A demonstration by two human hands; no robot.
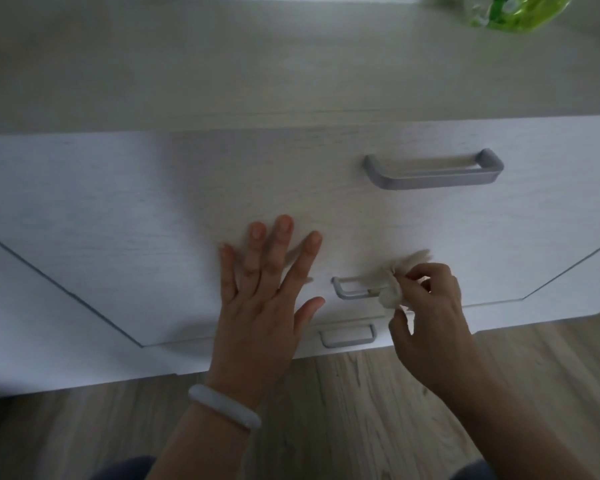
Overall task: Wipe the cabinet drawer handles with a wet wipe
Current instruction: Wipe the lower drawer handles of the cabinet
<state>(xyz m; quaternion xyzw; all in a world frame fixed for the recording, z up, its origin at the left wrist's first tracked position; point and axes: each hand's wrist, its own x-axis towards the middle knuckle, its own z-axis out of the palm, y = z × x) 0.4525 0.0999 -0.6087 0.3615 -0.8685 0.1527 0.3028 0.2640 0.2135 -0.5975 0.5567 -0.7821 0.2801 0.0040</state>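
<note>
Pinching the bunched wet wipe [394, 289] in your right hand [430, 317] at the middle handle [352, 289], keep your flat, open left hand [257, 306] bracing the drawer front [153, 202] and sweep along the whole bar, underside included.

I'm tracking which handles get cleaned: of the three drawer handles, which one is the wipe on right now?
The middle handle: the right hand pinches the wipe around its right end. The top handle and bottom handle are bare.
</note>
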